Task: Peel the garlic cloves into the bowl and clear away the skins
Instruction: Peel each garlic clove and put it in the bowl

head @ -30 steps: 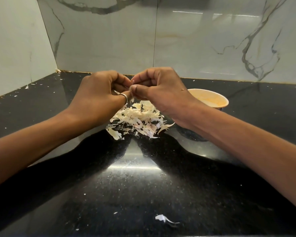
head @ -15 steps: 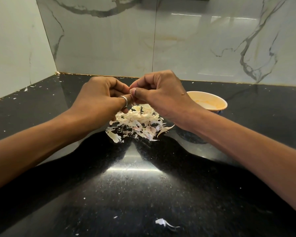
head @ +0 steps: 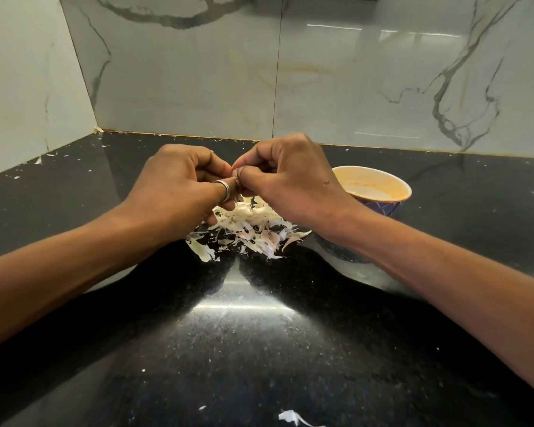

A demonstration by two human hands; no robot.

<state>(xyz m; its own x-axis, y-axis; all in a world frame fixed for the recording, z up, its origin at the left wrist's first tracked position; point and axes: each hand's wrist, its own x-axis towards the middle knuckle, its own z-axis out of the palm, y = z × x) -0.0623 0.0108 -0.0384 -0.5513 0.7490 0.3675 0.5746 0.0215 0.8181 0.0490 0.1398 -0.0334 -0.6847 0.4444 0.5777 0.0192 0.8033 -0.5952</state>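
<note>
Garlic clove [head: 235, 174] stays pinched between left hand [head: 179, 186] and right hand [head: 290, 180], now lower, just above skins [head: 253, 229] (bowl [head: 379, 207] sits right of them); peeling seems unfinished, nothing cleared yet.

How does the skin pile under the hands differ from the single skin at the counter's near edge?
The pile is many skins heaped together; the single skin is one piece alone. The pile lies beside the bowl, partly hidden by the left hand and right hand, which pinch a clove; the single skin lies apart, close to the camera. Both are pale, thin and rest on the black counter.
</note>
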